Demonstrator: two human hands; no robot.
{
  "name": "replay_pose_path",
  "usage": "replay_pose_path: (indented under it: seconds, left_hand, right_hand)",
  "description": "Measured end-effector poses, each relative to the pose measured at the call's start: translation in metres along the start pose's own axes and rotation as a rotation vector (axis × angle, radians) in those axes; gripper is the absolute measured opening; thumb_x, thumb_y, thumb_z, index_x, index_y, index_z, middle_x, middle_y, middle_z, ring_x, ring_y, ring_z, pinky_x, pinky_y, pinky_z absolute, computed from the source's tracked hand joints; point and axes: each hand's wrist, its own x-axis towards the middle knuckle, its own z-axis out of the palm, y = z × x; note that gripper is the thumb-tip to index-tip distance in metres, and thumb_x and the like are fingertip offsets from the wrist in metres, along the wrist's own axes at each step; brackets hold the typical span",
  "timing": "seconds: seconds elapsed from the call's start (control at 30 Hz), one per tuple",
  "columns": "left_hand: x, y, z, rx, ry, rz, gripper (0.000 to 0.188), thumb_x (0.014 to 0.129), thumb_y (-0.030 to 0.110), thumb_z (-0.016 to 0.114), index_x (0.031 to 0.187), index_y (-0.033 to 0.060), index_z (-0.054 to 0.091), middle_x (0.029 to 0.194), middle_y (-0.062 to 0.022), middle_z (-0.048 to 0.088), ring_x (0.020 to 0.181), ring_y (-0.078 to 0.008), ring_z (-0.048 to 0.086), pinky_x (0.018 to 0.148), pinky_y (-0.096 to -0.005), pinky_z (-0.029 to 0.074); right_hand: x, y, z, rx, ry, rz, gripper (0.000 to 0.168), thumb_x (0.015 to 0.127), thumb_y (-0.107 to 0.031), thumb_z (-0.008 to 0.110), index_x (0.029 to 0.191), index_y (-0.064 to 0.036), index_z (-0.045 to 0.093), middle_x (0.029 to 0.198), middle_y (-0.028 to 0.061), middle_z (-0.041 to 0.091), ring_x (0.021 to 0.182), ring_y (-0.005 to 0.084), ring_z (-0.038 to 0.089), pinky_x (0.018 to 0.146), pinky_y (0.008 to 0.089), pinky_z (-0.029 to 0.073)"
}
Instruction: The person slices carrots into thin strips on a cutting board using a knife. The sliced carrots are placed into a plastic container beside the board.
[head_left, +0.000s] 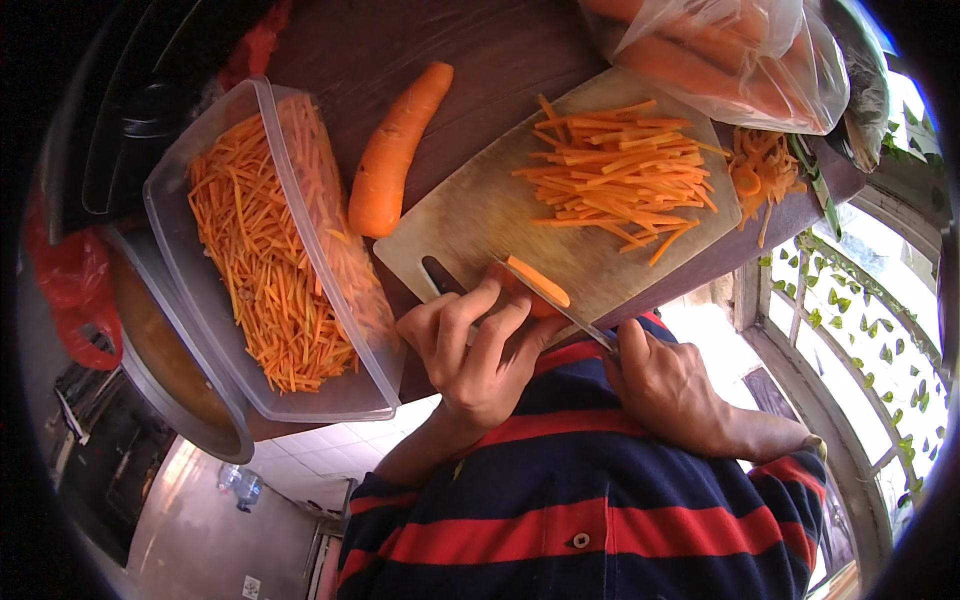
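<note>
My right hand (667, 382) grips a kitchen knife (566, 311), its handle hidden in my fingers. The blade stands between a thin carrot slice (538, 280) and the carrot piece that my left hand (480, 341) holds down, mostly hidden by my fingers. Both lie at the near edge of a worn cutting board (442, 202) with a slot handle. Farther right on the board is a heap of carrot sticks (615, 172). A whole peeled carrot (397, 157) rests on the dark table, beside the board's left end.
Left of my left hand stands a clear plastic container (390, 409) of shredded carrot, with a metal basin (240, 450) of brownish contents beyond it. A plastic bag of carrots (720, 67) lies at the upper right, near carrot peelings (761, 176). Red plastic bags (71, 277) are at far left.
</note>
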Motion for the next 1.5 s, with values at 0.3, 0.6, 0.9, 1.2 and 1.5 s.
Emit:
replay_pose_path:
  seconds: [0.3,0.6,0.9,1.2,1.5]
  left_hand:
    - [-0.002,0.000,0.000,-0.034,-0.032,-0.031,0.038,0.070,0.028,0.090,0.097,0.0104,0.072,0.106,-0.0048,0.067,0.092,-0.0212,0.054,0.084,-0.0356,0.039]
    - [0.004,0.000,-0.005,-0.078,-0.021,-0.074,0.051,0.074,0.041,0.087,0.110,0.0114,0.067,0.121,-0.0148,0.056,0.109,-0.0307,0.053,0.084,-0.0423,0.048]
    - [0.033,0.012,-0.015,0.095,-0.317,0.082,0.048,0.082,0.058,0.075,0.106,0.0160,0.072,0.133,-0.0098,0.054,0.121,-0.0328,0.041,0.105,-0.0438,0.034]
    - [0.023,-0.003,-0.012,-0.066,-0.027,0.147,0.048,0.084,0.038,0.077,0.117,0.0053,0.068,0.128,-0.0170,0.058,0.111,-0.0327,0.054,0.095,-0.0440,0.044]
    - [0.001,0.002,-0.009,0.073,0.018,-0.053,0.033,0.077,0.027,0.086,0.103,0.0114,0.073,0.115,-0.0064,0.069,0.100,-0.0242,0.057,0.090,-0.0378,0.042]
  right_hand:
    - [0.016,-0.001,0.005,-0.082,0.050,-0.032,0.016,0.092,-0.010,0.059,0.094,0.001,0.047,0.062,0.0119,0.059,0.051,0.0303,0.064,0.042,0.0420,0.049]
    - [0.003,0.007,-0.005,0.135,0.165,0.046,0.020,0.088,-0.015,0.071,0.097,-0.004,0.056,0.064,0.0134,0.062,0.053,0.0344,0.063,0.049,0.0447,0.050]
    - [0.000,0.017,-0.003,-0.017,0.338,-0.011,0.021,0.082,-0.020,0.076,0.086,-0.009,0.058,0.075,0.0081,0.059,0.059,0.0269,0.065,0.049,0.0402,0.052]
    - [-0.013,0.017,-0.005,0.225,0.192,0.007,0.023,0.089,-0.018,0.072,0.090,-0.005,0.052,0.062,0.0117,0.059,0.051,0.0314,0.063,0.044,0.0446,0.049]
    - [0.001,-0.001,-0.009,0.094,0.110,-0.082,0.022,0.091,-0.016,0.068,0.094,-0.002,0.051,0.061,0.0129,0.060,0.049,0.0301,0.063,0.041,0.0414,0.047]
